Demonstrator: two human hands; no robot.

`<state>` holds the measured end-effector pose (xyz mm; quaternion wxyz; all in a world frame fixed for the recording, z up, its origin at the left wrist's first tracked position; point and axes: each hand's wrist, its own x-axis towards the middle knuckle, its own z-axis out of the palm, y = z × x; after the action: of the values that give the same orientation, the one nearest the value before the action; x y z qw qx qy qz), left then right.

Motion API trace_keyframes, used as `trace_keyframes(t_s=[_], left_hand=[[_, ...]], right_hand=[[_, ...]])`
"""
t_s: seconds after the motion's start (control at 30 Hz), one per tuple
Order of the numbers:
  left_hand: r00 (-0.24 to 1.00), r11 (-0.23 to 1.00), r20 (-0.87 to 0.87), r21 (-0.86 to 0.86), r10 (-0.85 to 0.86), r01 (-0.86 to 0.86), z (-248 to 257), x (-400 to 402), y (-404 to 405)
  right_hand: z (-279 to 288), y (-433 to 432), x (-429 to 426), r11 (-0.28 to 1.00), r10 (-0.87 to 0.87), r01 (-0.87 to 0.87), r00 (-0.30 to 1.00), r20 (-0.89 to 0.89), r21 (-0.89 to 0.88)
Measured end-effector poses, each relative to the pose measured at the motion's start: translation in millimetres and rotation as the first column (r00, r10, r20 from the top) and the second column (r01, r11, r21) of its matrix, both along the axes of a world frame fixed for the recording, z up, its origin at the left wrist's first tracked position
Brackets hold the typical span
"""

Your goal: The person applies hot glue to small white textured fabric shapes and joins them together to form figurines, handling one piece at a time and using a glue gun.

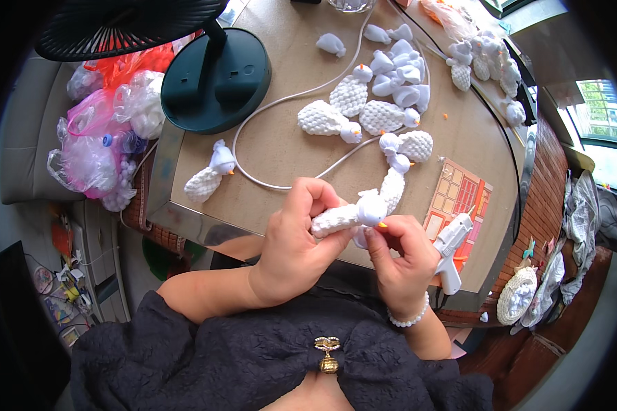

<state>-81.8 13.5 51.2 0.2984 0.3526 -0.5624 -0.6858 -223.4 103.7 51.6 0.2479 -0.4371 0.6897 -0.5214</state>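
My left hand point(301, 246) grips a small white doll point(334, 219) by its bumpy knitted body. The doll's smooth round head point(371, 209) points right and bears an orange beak-like nose point(382, 225). Just under the head, my right hand point(409, 257) pinches a small white fabric piece point(360, 238), which also touches the tips of my left fingers. My right fingers partly hide this piece. Right behind the held doll lies another white knitted doll point(392, 190). A white hot glue gun point(453, 241) rests to the right of my right hand, nozzle upward.
More dolls point(348, 96) and a heap of white fabric hats point(403, 67) lie farther back. One hatted doll point(203, 184) is at left. A white cable point(259, 110) loops over the table point(283, 149). A dark green fan point(216, 82) stands back left; a printed card point(445, 187) lies under the glue gun.
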Motion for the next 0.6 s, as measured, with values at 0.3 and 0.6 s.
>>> trace_keyframes(t_s=[0.3, 0.6], left_hand=[[0.956, 0.78, 0.046, -0.567, -0.29, 0.264, 4.9, 7.0, -10.5], [0.938, 0.758, 0.104, -0.563, -0.33, 0.329, 7.6, 7.4, -11.3]], right_hand=[[21.0, -4.3, -27.6, 0.995, 0.098, -0.09, 0.932, -0.349, 0.04], [52.0, 4.2, -37.2, 0.945, 0.281, -0.252, 0.952, -0.124, 0.206]])
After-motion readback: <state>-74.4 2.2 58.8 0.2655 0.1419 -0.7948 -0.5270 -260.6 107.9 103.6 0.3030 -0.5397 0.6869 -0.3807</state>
